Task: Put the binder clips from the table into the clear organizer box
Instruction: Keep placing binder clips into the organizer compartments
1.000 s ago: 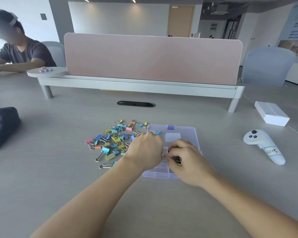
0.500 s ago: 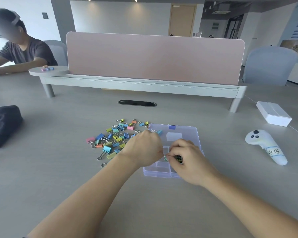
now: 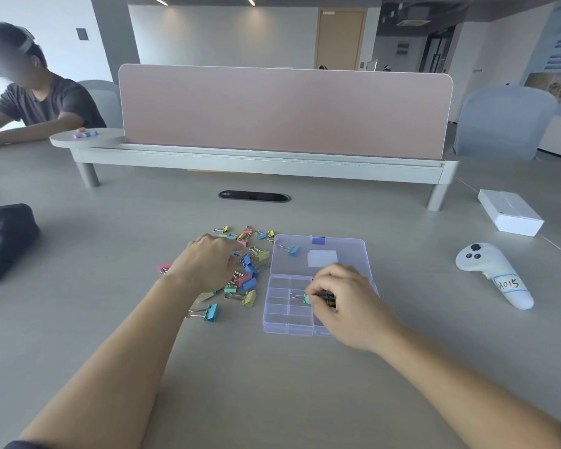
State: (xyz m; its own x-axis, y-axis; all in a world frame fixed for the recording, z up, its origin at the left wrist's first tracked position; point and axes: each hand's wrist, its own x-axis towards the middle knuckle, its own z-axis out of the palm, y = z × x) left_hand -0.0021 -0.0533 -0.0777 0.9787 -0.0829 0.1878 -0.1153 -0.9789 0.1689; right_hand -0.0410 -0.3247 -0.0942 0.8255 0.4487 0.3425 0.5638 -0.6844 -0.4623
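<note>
The pastel metal binder clips (image 3: 248, 268) lay heaped on the grey counter (image 3: 78, 286) just left of the clear plastic compartmented organizer box (image 3: 287, 319), with one blue clip (image 3: 293, 251) on its open lid. My right hand (image 3: 347, 303) pinched a mint-green binder clip (image 3: 306, 299) over the box's middle compartments. My left hand (image 3: 208, 267) rested curled on the heap; I could not tell whether it held a clip.

Left hand (image 3: 208, 264) over loose binder clips (image 3: 250, 277), right hand (image 3: 344, 303) pinching green clip (image 3: 306, 299) in organizer box (image 3: 282, 315)
</note>
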